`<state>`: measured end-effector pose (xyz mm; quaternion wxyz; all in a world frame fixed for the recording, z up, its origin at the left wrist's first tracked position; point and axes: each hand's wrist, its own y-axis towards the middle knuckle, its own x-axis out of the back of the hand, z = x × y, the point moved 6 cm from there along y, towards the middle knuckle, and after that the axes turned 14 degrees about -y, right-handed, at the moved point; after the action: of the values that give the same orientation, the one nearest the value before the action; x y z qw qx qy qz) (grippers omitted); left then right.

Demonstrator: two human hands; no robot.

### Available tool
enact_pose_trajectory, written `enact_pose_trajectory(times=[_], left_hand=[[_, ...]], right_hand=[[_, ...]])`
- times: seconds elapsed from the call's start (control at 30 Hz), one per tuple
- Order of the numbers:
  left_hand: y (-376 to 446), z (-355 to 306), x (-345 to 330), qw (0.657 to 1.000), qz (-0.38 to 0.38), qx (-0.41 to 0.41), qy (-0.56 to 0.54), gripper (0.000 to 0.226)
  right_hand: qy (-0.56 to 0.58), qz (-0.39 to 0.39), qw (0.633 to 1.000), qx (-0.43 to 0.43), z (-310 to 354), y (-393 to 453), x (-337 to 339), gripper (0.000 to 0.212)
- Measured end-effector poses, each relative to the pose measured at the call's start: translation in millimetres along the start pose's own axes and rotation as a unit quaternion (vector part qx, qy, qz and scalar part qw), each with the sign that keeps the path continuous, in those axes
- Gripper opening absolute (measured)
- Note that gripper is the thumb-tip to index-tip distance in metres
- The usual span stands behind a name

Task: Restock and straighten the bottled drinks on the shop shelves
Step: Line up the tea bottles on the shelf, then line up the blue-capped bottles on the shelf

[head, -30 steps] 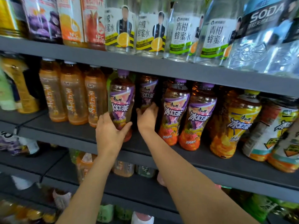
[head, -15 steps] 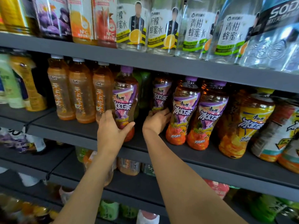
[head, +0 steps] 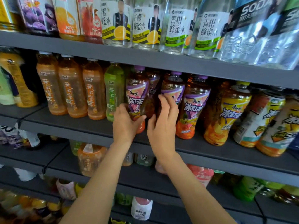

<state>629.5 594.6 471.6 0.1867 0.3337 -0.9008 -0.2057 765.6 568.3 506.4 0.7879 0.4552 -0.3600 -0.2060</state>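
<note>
Both hands work one shelf (head: 90, 125): left hand (head: 125, 125) grips purple-label bottle (head: 136, 101) (upright); right hand (head: 161, 126) loosely spread.

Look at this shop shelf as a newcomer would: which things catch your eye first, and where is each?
First, the two hands at the centre of the middle shelf: the left hand grips a purple-labelled iced tea bottle, and the right hand reaches toward the next one. Next, the clear bottles with lemon labels on the top shelf, and the yellow-labelled bottles leaning at the right.
</note>
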Motion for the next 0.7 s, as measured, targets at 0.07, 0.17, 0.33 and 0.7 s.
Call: enact_pose_trajectory(times=[0.07,0.17,0.33,0.7], left_hand=[[-1,-4,-11,1.000,0.009,-0.013,0.009,0.063],[-1,-10,-27,0.999,0.024,-0.020,0.023,0.065],[1,-12,-38,0.999,0.009,-0.013,0.034,0.066],[-9,-17,-46,0.996,-0.063,-0.005,0.063,0.065]], right_hand=[[-0.058,-0.049,0.997,0.003,-21,9,13,0.052],[-0.123,-0.086,0.984,-0.091,-62,12,25,0.062],[-0.061,-0.016,0.972,-0.227,-97,4,15,0.086],[-0.078,0.067,0.962,-0.252,-111,-7,1,0.093]])
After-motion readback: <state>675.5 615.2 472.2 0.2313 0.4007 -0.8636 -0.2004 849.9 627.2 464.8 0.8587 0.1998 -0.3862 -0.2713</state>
